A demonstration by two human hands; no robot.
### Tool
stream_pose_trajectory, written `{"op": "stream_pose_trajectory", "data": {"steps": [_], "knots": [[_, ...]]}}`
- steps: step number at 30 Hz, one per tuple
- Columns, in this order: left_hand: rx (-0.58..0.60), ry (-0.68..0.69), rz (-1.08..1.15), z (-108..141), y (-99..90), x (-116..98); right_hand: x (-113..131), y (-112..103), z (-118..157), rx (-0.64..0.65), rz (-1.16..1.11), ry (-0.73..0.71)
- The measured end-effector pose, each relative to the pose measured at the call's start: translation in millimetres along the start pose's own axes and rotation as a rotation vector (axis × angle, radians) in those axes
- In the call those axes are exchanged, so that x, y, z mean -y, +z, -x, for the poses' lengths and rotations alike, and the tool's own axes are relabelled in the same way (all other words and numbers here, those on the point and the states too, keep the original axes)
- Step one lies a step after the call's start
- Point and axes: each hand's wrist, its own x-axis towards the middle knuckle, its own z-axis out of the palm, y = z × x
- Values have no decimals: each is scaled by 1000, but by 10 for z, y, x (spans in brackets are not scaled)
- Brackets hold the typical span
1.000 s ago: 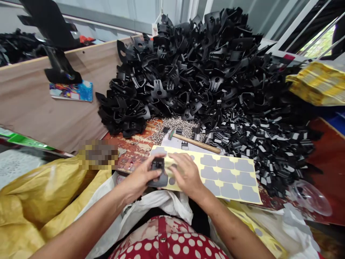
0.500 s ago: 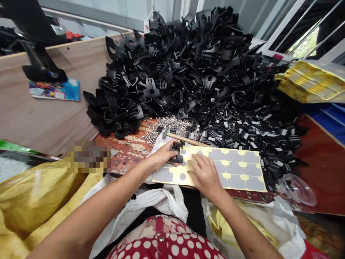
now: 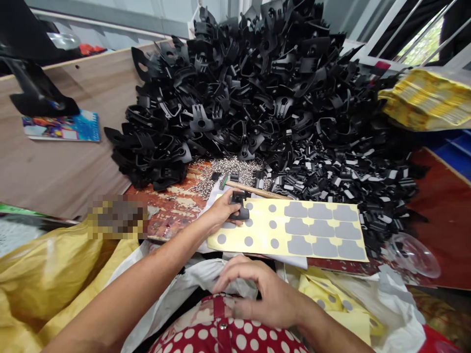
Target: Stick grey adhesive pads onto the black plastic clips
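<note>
My left hand [image 3: 222, 208] is closed around a small black plastic clip [image 3: 240, 207], held over the left end of a pale yellow backing sheet [image 3: 260, 230]. Grey stickers [image 3: 324, 229] with shaped outlines fill the right part of that sheet; round grey dots dot its left part. Away from the sheet, in front of the polka-dot apron [image 3: 235, 336], hovers my right hand [image 3: 268, 291]. Its fingers are bent and apart from the thumb, slightly blurred, and I see nothing between them. A wooden-handled hammer [image 3: 253, 189] lies along the sheet's far edge.
A tall heap of black plastic clip parts [image 3: 235, 83] rises behind, with small metal pieces [image 3: 235, 169] at its foot. Smaller black parts [image 3: 331, 169] spread to the right. A clear plastic bowl [image 3: 414, 255] sits right; used yellow sheets [image 3: 331, 299] lie in a bag below.
My right hand has left the sheet and come back toward my body. At the sheet's near left corner, a large grey sticker is gone and a round dot shows there. My left hand keeps the clip.
</note>
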Motion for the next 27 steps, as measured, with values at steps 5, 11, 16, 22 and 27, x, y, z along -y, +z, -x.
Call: {"op": "stream_pose_trajectory", "data": {"steps": [5, 11, 16, 22, 27], "knots": [[84, -25, 160, 314, -18, -77, -104, -200, -119, -578, 176, 13], [139, -84, 437, 743, 44, -10, -441, -250, -322, -644, 111, 26], [131, -76, 455, 765, 54, 22, -464, -174, -359, -647, 59, 24], [139, -66, 455, 728, 22, 62, -492, -169, -367, -642, 60, 36], [123, -67, 448, 718, 21, 74, -504, -149, -375, -658, 88, 59]]}}
